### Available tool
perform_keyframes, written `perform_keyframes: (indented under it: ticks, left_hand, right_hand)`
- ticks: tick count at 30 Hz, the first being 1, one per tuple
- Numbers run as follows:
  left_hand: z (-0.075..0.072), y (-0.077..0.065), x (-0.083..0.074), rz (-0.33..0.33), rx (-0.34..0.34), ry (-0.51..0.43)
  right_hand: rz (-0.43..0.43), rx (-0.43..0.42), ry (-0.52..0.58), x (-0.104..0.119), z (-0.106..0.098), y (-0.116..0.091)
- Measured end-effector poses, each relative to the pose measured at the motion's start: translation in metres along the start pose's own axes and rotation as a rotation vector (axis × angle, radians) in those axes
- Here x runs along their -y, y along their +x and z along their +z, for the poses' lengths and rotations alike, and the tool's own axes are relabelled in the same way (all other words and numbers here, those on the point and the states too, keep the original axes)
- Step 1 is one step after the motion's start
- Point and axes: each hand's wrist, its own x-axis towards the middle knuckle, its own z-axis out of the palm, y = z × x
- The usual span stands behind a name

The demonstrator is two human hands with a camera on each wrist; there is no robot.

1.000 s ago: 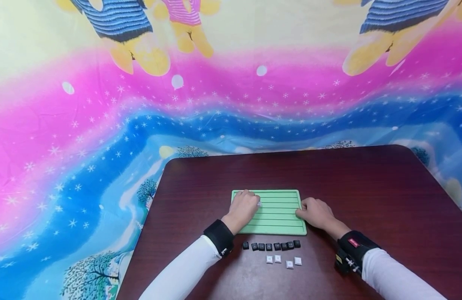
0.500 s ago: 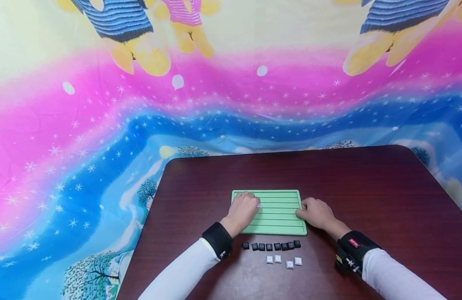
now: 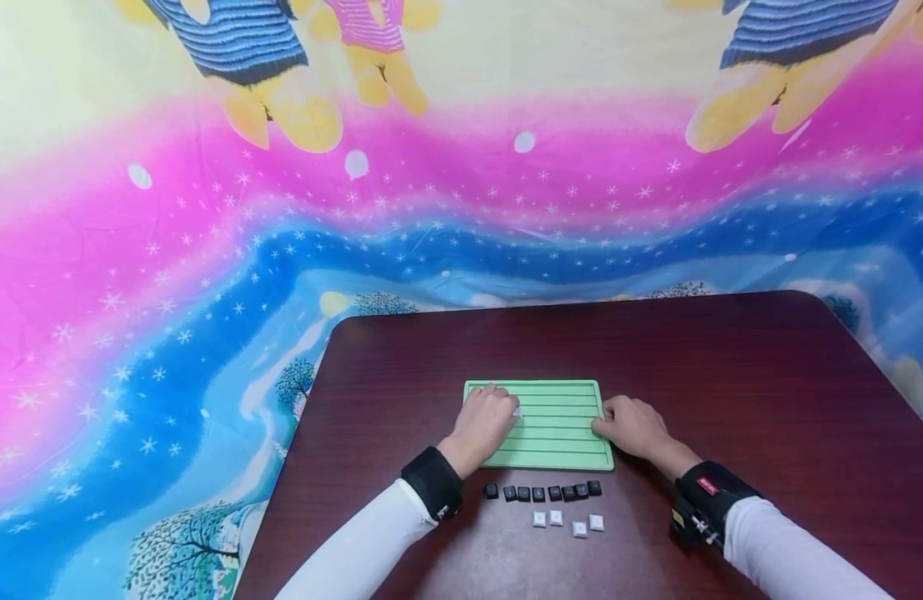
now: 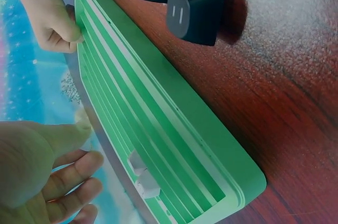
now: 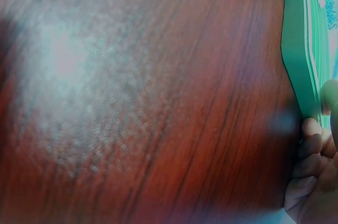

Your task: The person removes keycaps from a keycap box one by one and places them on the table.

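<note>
My left hand (image 3: pixel 485 423) is over the left part of a green grooved board (image 3: pixel 559 433), pinching a small white keycap (image 3: pixel 517 412) that shows at its fingertips in the head view. In the left wrist view, the thumb and index finger meet above the board, and the keycap between them is hard to make out. Two white keycaps (image 4: pixel 148 184) sit side by side in the board's grooves near one end. At the right edge of the board, my right hand (image 3: pixel 632 427) grips the rim, thumb on top and the other fingers curled against the side.
In front of the board, a row of several black keycaps (image 3: pixel 539 493) lies on the dark red-brown table (image 3: pixel 731 375). Nearer still are several loose white keycaps (image 3: pixel 579 529). A printed cloth (image 3: pixel 446 208) hangs behind the table.
Hardly anything differs: my left wrist has shifted very slightly left while the fingers stay at the same spot over the board. The right hand has kept its place.
</note>
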Motion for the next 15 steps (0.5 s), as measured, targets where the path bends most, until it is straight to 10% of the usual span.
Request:
perform_keyframes:
  ticks: [15]
  left_hand:
    - [-0.0053,-0.0069,-0.0016,0.017,-0.041,-0.001]
  right_hand:
    - [-0.015,-0.005,0.003,-0.001,0.001,-0.0005]
